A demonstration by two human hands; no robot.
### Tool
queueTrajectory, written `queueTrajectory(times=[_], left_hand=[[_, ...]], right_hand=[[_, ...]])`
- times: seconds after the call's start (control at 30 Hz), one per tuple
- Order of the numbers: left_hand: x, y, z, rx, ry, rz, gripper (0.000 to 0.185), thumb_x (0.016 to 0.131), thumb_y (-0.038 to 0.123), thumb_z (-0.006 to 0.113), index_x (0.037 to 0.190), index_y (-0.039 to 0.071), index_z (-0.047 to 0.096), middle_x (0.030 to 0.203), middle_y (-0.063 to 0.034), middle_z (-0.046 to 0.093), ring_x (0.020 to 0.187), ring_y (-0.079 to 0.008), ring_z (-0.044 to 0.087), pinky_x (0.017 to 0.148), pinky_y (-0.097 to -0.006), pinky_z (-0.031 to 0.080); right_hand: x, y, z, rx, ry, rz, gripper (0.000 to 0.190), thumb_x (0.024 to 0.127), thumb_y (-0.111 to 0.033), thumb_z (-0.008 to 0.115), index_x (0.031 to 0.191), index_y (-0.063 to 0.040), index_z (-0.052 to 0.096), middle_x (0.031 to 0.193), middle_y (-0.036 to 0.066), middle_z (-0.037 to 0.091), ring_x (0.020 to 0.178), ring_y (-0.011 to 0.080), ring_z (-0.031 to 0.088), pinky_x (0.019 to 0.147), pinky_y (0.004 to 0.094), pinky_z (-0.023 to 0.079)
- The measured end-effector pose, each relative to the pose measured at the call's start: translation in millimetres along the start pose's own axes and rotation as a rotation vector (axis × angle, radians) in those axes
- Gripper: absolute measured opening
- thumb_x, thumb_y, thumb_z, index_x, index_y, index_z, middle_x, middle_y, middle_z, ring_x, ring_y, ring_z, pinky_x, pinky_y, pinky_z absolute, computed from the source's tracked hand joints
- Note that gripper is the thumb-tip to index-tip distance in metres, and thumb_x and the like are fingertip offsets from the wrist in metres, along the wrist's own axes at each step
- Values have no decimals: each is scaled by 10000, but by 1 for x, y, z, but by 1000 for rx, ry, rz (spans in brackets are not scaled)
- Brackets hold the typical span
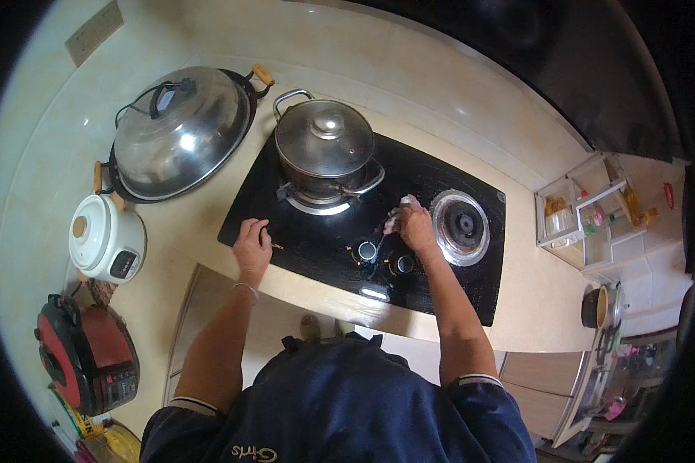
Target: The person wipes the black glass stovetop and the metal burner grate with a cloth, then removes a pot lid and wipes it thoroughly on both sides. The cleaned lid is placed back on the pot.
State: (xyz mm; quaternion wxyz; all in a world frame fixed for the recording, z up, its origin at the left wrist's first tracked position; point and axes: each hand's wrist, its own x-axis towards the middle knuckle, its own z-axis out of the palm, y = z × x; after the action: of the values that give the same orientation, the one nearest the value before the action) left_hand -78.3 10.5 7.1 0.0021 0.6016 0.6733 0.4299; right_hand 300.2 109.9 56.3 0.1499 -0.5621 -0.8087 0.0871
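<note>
A bunched, pale pinkish cloth [392, 222] is pressed to the black glass gas cooktop [324, 243] under my right hand [415, 227], just left of the bare right burner [463, 226]. My left hand [252, 246] rests at the cooktop's left front edge with its fingers bent; whether it holds something small cannot be made out. Two round control knobs [368, 250] sit between my hands, nearer the front. On the left burner stands a lidded steel pot [324, 142], one looped handle pointing towards my right hand.
A large wok with a domed steel lid [179, 133] takes up the back left corner. A white electric cooker [101, 237] and a red pressure cooker [90, 353] line the left counter. A wall rack [582, 211] with bottles hangs at right; a dark range hood [556, 63] overhangs the back.
</note>
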Motion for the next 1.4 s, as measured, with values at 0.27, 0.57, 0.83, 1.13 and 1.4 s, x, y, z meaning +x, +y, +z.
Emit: queueTrajectory(times=[0.27,0.57,0.83,1.13,1.4], left_hand=[[-1,-2,4,48,4,-3,207,844,59,650,1041,115,683,1072,-81,620,911,-305,661,767,-386,560],[0,0,0,66,-50,-30,235,860,61,648,1088,119,655,1087,-79,609,905,-317,663,760,-406,566],[3,4,0,98,-49,-38,223,848,54,654,1066,104,664,1086,-83,613,919,-318,665,756,-414,561],[3,11,-2,133,-84,-105,231,844,66,657,1070,102,682,1105,-91,616,948,-328,656,776,-413,559],[3,6,1,140,-81,-80,219,862,100,648,1079,113,673,1125,-89,614,980,-316,652,801,-422,549]], right_hand=[[-70,-44,1,-170,-171,-397,252,723,-175,727,961,-92,735,1088,139,694,1076,283,627,1103,438,352],[27,18,14,10,77,-180,247,824,-44,628,1060,-40,703,1014,129,722,868,334,703,789,418,571],[13,-30,31,138,-102,-353,329,780,-9,645,1088,-81,733,1136,120,715,1068,315,668,963,406,525],[49,20,23,8,-8,-310,371,771,-150,719,1142,-124,708,1143,104,696,1082,285,653,833,438,545],[34,31,23,205,-65,-403,404,782,-85,688,1182,-132,709,1269,75,665,1191,296,601,1002,427,485]])
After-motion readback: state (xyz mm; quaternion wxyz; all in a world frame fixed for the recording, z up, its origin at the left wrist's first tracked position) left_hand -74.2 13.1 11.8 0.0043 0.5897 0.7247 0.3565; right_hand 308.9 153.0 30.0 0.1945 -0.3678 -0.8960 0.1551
